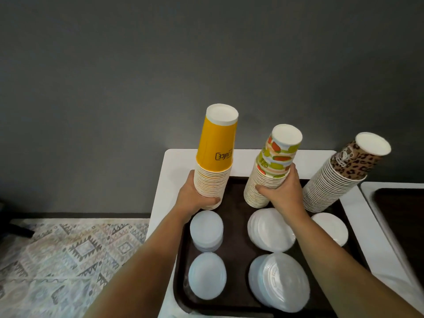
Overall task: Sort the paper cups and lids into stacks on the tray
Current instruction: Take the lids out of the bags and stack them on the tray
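Note:
Three upside-down stacks of paper cups stand along the back of a dark brown tray [236, 230]: yellow cups [216, 145] at the left, fruit-patterned cups [273, 161] in the middle, leopard-print cups [344, 173] at the right. My left hand [195, 198] grips the yellow stack near its base. My right hand [284, 191] grips the lower part of the fruit-patterned stack. In front of the cups lie several stacks of lids: clear small lids [206, 228], another small stack [207, 278], white lids [271, 230], large clear lids [280, 281] and a white lid stack [330, 228].
The tray sits on a white table [174, 166] against a dark grey wall. A second white table with another dark tray [403, 216] stands at the right. A patterned rug [68, 260] covers the floor at the left.

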Demonstrator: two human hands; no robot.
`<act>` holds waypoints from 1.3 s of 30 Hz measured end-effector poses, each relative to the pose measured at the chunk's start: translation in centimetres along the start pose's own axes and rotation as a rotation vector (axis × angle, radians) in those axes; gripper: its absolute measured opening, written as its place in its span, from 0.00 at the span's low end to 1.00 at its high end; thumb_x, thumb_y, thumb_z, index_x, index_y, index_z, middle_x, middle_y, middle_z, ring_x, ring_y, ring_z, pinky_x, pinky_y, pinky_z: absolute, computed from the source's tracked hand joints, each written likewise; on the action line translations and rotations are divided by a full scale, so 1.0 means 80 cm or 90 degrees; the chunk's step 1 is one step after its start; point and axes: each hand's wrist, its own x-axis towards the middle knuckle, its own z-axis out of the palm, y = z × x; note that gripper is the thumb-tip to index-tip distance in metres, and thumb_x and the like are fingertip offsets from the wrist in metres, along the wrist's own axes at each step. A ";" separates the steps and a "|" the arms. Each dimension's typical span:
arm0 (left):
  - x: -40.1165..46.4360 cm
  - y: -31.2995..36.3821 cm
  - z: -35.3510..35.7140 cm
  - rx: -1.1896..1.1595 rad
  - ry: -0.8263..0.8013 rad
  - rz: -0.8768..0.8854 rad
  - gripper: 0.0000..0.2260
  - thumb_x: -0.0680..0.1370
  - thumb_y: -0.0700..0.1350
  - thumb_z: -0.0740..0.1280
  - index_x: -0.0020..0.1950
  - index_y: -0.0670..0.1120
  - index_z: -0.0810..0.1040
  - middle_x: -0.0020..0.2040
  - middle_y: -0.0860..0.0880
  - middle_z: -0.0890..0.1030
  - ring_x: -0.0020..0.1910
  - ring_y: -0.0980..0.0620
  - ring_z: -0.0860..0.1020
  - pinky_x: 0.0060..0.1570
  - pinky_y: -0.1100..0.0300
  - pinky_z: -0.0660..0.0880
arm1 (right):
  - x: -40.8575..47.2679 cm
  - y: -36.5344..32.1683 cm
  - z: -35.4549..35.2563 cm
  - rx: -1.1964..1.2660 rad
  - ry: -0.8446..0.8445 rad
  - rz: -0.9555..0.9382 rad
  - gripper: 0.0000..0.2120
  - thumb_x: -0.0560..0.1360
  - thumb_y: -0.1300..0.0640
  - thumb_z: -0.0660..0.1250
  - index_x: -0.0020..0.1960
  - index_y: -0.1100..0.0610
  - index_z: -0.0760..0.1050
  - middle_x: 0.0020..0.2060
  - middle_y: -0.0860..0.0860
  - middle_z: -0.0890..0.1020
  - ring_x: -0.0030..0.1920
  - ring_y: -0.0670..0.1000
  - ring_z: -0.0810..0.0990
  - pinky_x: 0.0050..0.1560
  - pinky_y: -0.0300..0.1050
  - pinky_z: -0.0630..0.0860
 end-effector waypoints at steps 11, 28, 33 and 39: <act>0.003 -0.003 0.011 -0.019 -0.024 -0.008 0.41 0.60 0.45 0.81 0.67 0.53 0.64 0.60 0.52 0.76 0.59 0.49 0.75 0.55 0.51 0.78 | -0.001 0.003 -0.006 0.011 -0.019 0.011 0.40 0.62 0.63 0.79 0.68 0.59 0.63 0.63 0.55 0.73 0.63 0.53 0.73 0.57 0.43 0.70; -0.019 0.016 0.001 0.086 -0.012 -0.053 0.44 0.63 0.47 0.80 0.71 0.50 0.58 0.67 0.49 0.71 0.65 0.46 0.71 0.57 0.53 0.73 | -0.008 0.005 -0.010 0.003 -0.034 0.032 0.40 0.64 0.59 0.79 0.70 0.57 0.63 0.65 0.54 0.72 0.65 0.54 0.72 0.64 0.52 0.72; -0.039 0.018 -0.004 0.145 0.023 -0.097 0.42 0.66 0.43 0.79 0.73 0.47 0.57 0.71 0.47 0.68 0.69 0.44 0.69 0.63 0.50 0.71 | -0.030 0.013 -0.021 0.045 -0.050 0.059 0.41 0.66 0.58 0.78 0.73 0.55 0.60 0.69 0.52 0.70 0.67 0.54 0.71 0.63 0.56 0.73; -0.075 0.042 0.000 0.091 0.168 -0.113 0.39 0.70 0.53 0.74 0.75 0.46 0.58 0.73 0.45 0.67 0.69 0.43 0.69 0.64 0.49 0.70 | -0.065 0.013 -0.049 0.047 -0.044 0.069 0.35 0.71 0.60 0.73 0.73 0.55 0.60 0.71 0.52 0.68 0.70 0.54 0.69 0.67 0.51 0.69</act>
